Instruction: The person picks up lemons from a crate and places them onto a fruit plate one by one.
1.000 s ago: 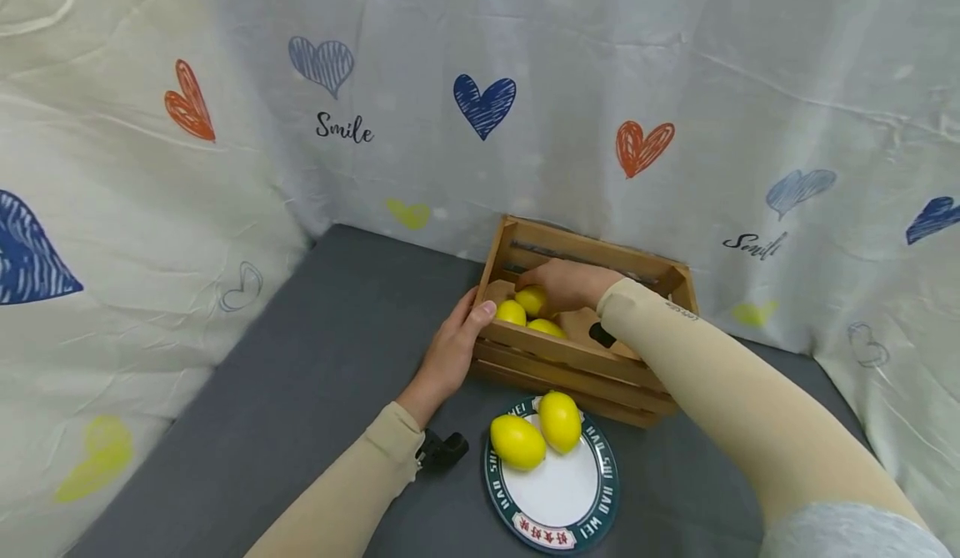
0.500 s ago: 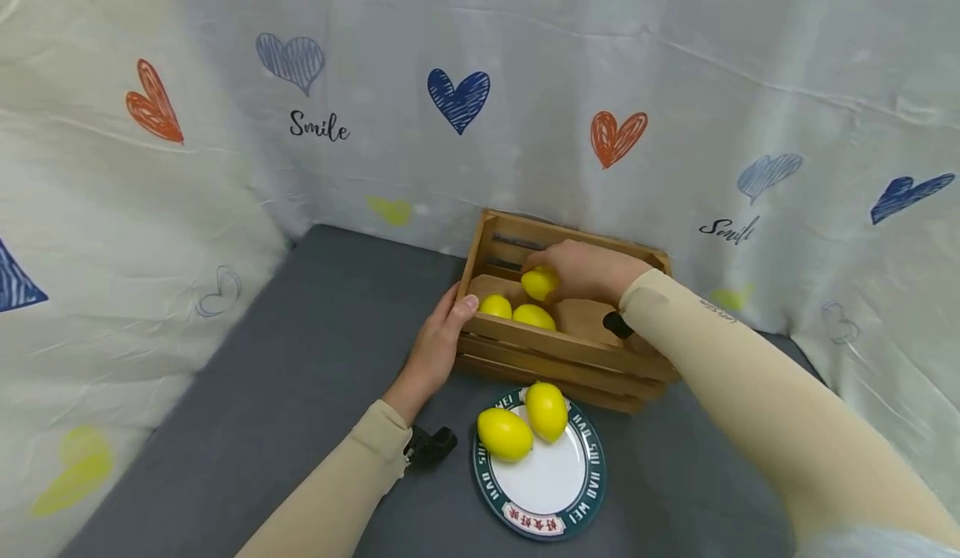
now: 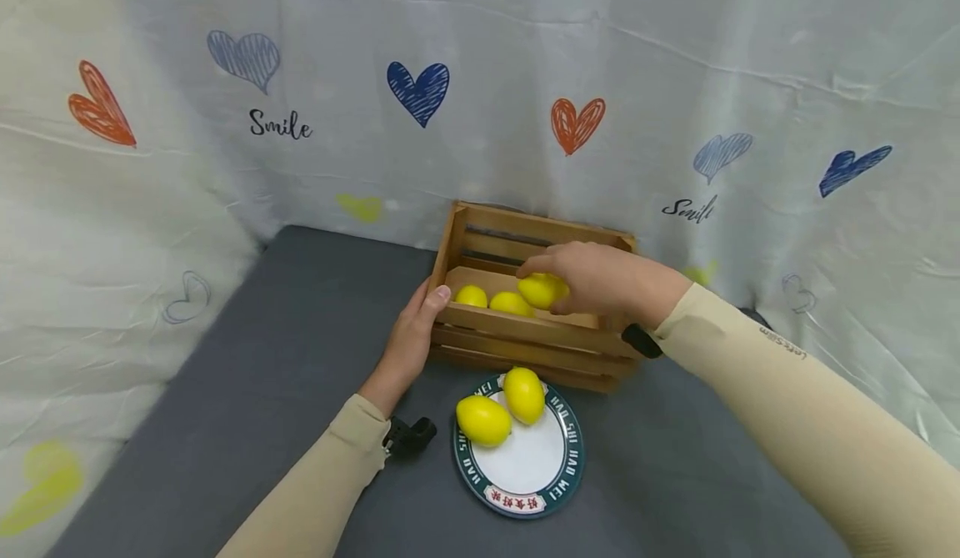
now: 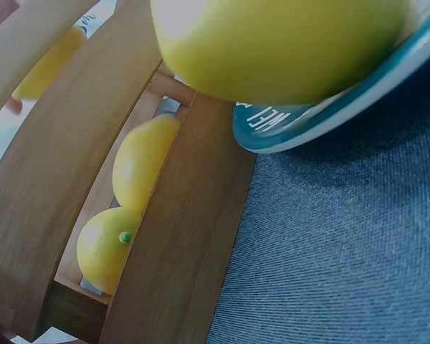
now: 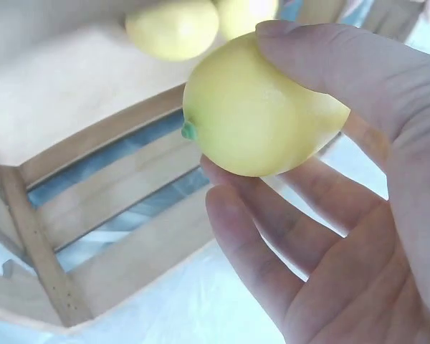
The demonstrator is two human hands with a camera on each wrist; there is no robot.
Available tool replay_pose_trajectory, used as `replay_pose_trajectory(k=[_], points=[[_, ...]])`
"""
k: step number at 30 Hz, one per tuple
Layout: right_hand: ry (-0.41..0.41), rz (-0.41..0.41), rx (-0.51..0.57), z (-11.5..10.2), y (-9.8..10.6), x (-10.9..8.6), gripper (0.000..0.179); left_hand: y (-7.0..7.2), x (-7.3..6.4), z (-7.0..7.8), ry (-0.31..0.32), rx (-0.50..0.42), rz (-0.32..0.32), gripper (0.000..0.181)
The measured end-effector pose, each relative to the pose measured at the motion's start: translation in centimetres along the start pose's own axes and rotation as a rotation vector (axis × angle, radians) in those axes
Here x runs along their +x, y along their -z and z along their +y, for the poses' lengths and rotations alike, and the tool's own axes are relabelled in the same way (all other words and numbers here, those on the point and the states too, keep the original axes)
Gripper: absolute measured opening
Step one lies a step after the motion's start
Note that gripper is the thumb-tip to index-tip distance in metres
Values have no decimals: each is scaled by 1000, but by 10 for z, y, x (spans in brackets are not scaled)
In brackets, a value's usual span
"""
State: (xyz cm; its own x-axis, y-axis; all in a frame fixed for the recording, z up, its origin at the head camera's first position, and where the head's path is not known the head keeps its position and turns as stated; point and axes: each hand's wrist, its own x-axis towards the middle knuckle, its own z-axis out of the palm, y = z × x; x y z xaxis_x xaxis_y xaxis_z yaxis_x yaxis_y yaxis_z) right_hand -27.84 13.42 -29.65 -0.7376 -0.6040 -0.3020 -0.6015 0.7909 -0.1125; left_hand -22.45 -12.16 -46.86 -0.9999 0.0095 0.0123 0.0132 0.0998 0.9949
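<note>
My right hand [image 3: 600,281] grips a yellow lemon [image 5: 258,107] between thumb and fingers, over the wooden crate [image 3: 525,337]. The lemon's small green stem tip faces away from the palm in the right wrist view. Two more lemons lie inside the crate at its left end, one lemon [image 3: 471,295] by the side wall and another lemon [image 3: 512,304] beside it. My left hand [image 3: 408,337] holds the crate's left end, thumb on the front corner of the rim and its fingers mostly hidden behind the wall.
In front of the crate a round plate [image 3: 525,468] with a green lettered rim lies on the dark grey table [image 3: 315,316]. It bears two lemons [image 3: 483,421] on its far left part. A white curtain [image 3: 495,32] printed with hearts hangs behind and along the left.
My right hand has raised a lemon from the others in the crate and moved it to the right and toward the front. My left hand keeps its hold while the head view shifts.
</note>
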Motion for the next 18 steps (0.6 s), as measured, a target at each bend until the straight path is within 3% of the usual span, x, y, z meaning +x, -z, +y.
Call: replay_pose_trajectory(k=[7,18], points=[[26,51,-92,-11,3,-25,63,3,-1,1,6,0,4,85],[67,151,-121,-20,12,-69,61,-1,0,1,-12,6,-13,84]])
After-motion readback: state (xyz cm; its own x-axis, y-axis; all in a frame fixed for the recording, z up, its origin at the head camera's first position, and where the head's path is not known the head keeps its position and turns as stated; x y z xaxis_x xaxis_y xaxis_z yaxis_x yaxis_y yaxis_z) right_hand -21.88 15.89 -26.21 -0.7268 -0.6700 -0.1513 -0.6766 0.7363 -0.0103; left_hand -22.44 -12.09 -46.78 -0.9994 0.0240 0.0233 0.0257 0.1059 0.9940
